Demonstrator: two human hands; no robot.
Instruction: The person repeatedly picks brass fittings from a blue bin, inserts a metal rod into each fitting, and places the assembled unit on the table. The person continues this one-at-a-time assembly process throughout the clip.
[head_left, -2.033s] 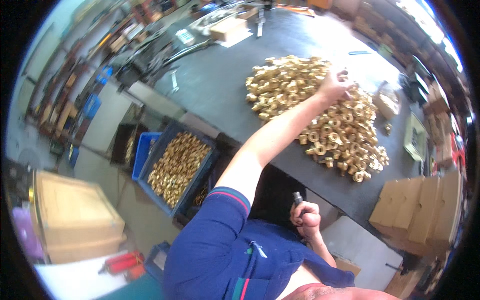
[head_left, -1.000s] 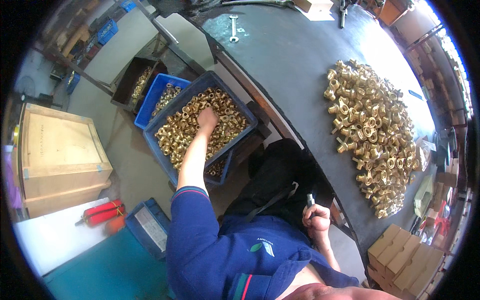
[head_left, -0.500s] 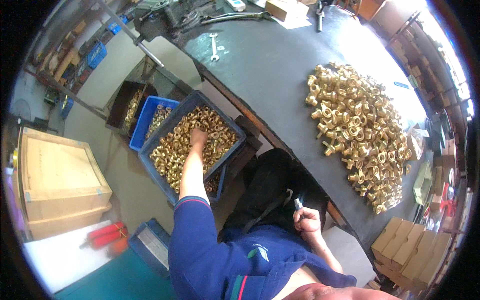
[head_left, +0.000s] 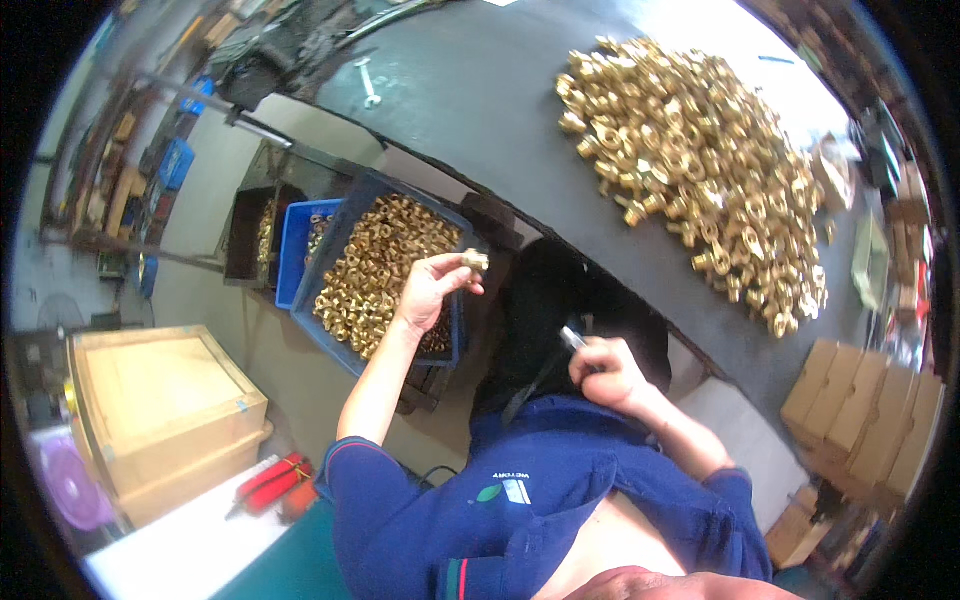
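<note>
My left hand (head_left: 430, 288) is raised over the near right side of a dark blue bin (head_left: 336, 232). Thumb and fingers pinch a small brass fitting (head_left: 476, 260). Below and behind it, brass nuts (head_left: 385, 262) fill the bin. In front of my body, my right hand (head_left: 615, 374) is closed around a silver metal piece (head_left: 573, 338) whose end sticks out toward the left; the rest is hidden in the fingers. A large heap of brass fittings (head_left: 700, 160) lies on the dark workbench (head_left: 480, 110), farther off to the right.
A bright blue bin (head_left: 292, 250) and a dark metal box (head_left: 243, 240) sit left of the dark blue bin. An open-end wrench (head_left: 368, 84) lies on the bench. Wooden boxes (head_left: 165, 385) stand at left, cardboard boxes (head_left: 860, 410) at right. The bench edge runs between my knees and the heap.
My left hand has come up out of the bin, toward the right, with a brass fitting in its fingers. My right hand keeps its silver piece, now tilted more. The view has shifted.
</note>
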